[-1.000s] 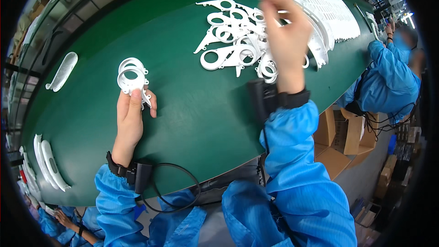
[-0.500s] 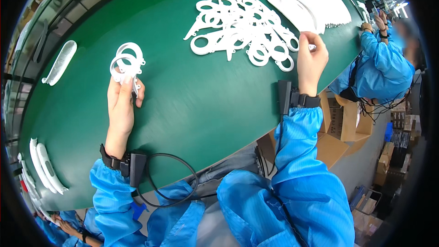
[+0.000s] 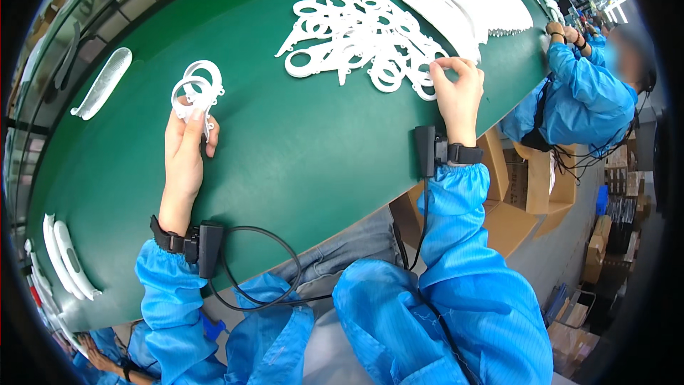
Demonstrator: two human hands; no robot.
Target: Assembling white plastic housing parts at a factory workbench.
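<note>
While the left hand point(image 3: 185, 150) is clasping 2 white ring parts point(image 3: 202, 102) above the table point(image 3: 285, 160), the right hand point(image 3: 459, 93) is hovering by the pile point(image 3: 329, 61), fingers bent, grasp unclear; overlap could be making its pieces snag.

We extend our blue-sleeved left forearm point(image 3: 171, 299) and blue-sleeved right forearm point(image 3: 456, 203) forward, both black-strapped wrists point(image 3: 464, 154) above the cuffs, our bare left hand point(image 3: 184, 157) gripping between thumb point(image 3: 192, 128) and curled fingers point(image 3: 212, 140), our bare right hand point(image 3: 461, 96) bent with its index finger point(image 3: 457, 64) arched toward its thumb
</note>
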